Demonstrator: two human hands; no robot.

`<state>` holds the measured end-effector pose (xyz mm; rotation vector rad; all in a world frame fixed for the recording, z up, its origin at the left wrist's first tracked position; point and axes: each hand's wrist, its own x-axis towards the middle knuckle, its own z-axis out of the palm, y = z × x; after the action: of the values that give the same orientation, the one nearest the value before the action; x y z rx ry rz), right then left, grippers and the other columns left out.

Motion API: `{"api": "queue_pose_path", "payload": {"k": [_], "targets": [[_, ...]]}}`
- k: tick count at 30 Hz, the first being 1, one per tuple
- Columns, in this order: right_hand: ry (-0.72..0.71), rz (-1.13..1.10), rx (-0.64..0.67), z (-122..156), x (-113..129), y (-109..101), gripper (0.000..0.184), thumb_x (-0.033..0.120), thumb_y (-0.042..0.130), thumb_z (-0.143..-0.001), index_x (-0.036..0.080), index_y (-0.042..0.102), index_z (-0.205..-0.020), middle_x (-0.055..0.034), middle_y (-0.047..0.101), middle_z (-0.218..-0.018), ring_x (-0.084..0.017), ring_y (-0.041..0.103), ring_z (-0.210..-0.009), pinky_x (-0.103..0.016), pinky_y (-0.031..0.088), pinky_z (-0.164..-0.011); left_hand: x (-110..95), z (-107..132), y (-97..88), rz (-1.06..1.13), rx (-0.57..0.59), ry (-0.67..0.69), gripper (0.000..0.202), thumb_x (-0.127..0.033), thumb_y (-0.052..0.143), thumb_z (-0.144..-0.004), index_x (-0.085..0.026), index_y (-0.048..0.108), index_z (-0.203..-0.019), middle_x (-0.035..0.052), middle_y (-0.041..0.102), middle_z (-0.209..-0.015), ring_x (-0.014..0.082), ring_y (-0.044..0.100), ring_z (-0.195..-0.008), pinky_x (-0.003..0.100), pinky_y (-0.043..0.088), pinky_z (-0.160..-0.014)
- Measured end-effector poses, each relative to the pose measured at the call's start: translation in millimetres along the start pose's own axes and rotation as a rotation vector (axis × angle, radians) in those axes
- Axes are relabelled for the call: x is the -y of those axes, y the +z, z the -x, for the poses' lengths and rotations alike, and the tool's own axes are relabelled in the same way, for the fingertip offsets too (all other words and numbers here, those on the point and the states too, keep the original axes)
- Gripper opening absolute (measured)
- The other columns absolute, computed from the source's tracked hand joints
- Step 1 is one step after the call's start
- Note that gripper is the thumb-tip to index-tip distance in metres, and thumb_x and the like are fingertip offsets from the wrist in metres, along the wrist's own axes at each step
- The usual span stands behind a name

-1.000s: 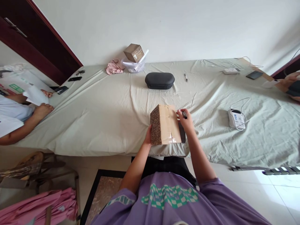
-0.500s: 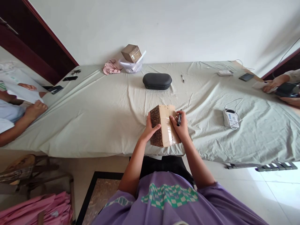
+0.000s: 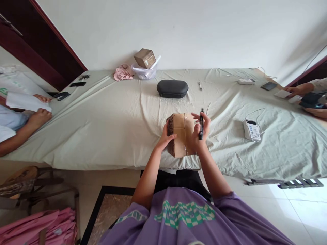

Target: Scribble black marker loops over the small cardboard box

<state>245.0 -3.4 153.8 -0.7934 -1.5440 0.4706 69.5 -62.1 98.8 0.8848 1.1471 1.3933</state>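
Head view: your left hand (image 3: 165, 139) grips the left side of the box (image 3: 180, 131), near the front edge of the tabletop (image 3: 107, 129). Your right hand (image 3: 204, 127), at its right side, holds a marker (image 3: 201, 128) between the fingers. The box's underside is hidden.

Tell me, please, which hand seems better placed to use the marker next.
Probably the right hand: it holds the marker, while the left hand grips the box by its patterned side.

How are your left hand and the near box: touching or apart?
Touching: the head view shows the left hand against the near box, thumb lying over its edge.
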Motion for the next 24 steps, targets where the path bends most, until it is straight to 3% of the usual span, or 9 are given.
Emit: {"api": "queue_pose_path", "payload": {"k": [3,6,8,10,13,24], "targets": [[0.133,-0.1,0.083,-23,12,18,0.045,0.05,0.041,-0.106,0.03,0.054,-0.144,-0.0069,0.072,-0.097,-0.029,0.073,-0.096,-0.049,0.057,-0.094,4,-5,3.3,0.092,-0.029,-0.039,0.106,-0.044,0.085,-0.075,-0.035,0.037,-0.169,0.0062,0.041,-0.179,0.04,0.038,-0.166,0.055,0.033,-0.136],[0.264,-0.108,0.22,-43,14,40,0.027,0.044,0.055,-0.094,0.027,0.068,-0.11,-0.0036,0.068,-0.083,-0.025,0.067,-0.08,-0.041,0.054,-0.081,10,-9,2.2,0.135,-0.069,-0.045,0.094,-0.043,0.083,-0.075,-0.036,0.048,-0.162,0.0045,0.054,-0.17,0.0399,0.043,-0.163,0.054,0.037,-0.135],[0.311,-0.126,0.26,-51,9,53,0.018,0.042,0.057,-0.087,0.027,0.066,-0.09,-0.0009,0.061,-0.072,-0.021,0.058,-0.069,-0.037,0.048,-0.07,14,-10,-0.5,0.161,-0.09,-0.042,0.088,-0.043,0.081,-0.076,-0.036,0.053,-0.159,0.004,0.06,-0.164,0.038,0.047,-0.161,0.052,0.036,-0.135],[0.366,-0.161,0.27,-52,1,62,0.014,0.041,0.056,-0.083,0.027,0.06,-0.084,0.0022,0.051,-0.064,-0.019,0.048,-0.062,-0.034,0.04,-0.063,18,-11,-3.6,0.192,-0.094,-0.036,0.085,-0.043,0.08,-0.078,-0.035,0.054,-0.158,0.004,0.062,-0.163,0.0369,0.049,-0.159,0.052,0.036,-0.136],[0.436,-0.196,0.327,-52,-10,69,0.013,0.041,0.057,-0.079,0.028,0.054,-0.08,0.0038,0.047,-0.061,-0.017,0.041,-0.058,-0.033,0.035,-0.06,22,-12,-6.2,0.227,-0.079,-0.03,0.086,-0.044,0.079,-0.081,-0.033,0.051,-0.162,0.0044,0.062,-0.164,0.0364,0.051,-0.158,0.053,0.037,-0.136],[0.437,-0.16,0.458,-51,-35,89,0.012,0.038,0.057,-0.079,0.029,0.051,-0.076,0.0032,0.057,-0.064,-0.018,0.048,-0.062,-0.031,0.038,-0.061,26,-19,-6.4,0.244,-0.12,-0.067,0.082,-0.044,0.082,-0.079,-0.032,0.056,-0.157,0.0052,0.064,-0.162,0.0378,0.05,-0.159,0.054,0.036,-0.136]]}}
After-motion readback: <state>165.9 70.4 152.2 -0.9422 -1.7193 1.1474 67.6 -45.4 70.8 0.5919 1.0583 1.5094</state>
